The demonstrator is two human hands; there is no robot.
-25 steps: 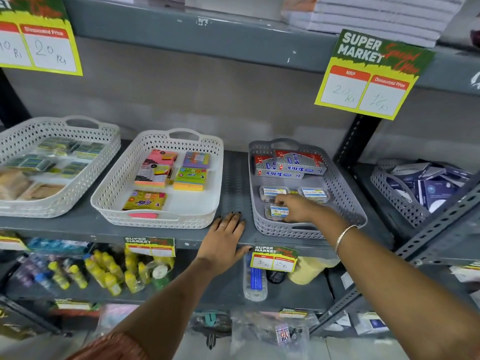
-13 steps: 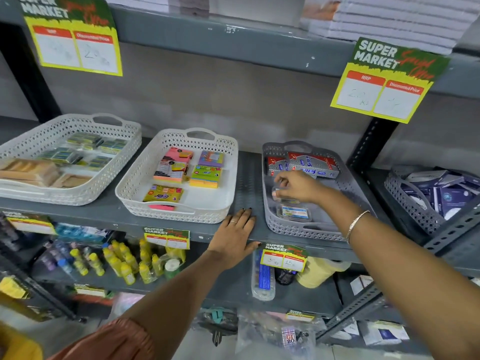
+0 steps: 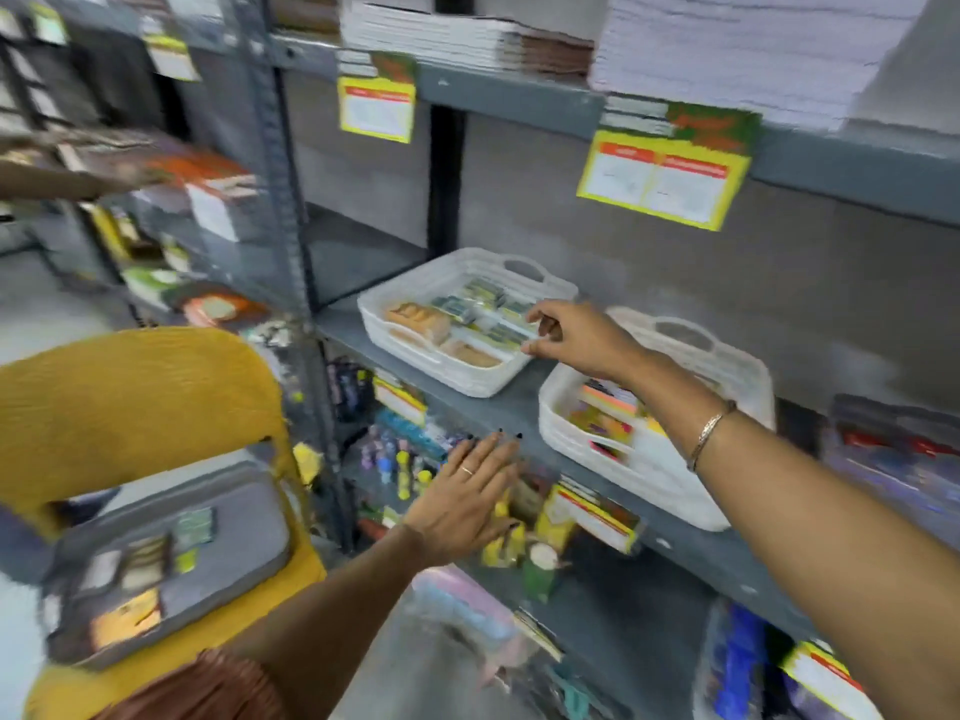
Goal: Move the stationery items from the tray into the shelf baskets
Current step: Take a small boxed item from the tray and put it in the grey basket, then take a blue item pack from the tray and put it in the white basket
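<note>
1. the grey tray (image 3: 228,543) sits on a yellow chair (image 3: 130,397) at the near left, with a few small packets lying flat in it; everything is motion-blurred.
2. on the grey shelf (image 3: 519,407) two white baskets stand side by side: the far-left basket (image 3: 415,324) holds small green and tan packets, the next basket (image 3: 675,491) holds bright sticky-note pads.
3. the right hand (image 3: 582,340) reaches over the far-left basket's right rim, thumb and fingers apart; whether this grip pinches anything cannot be told.
4. the left hand (image 3: 467,496) is flat, fingers spread, holding nothing, at the shelf's front edge.
5. half a second ago the right hand was in a grey basket further right; the view has since swung left, bringing the tray into sight.
</note>
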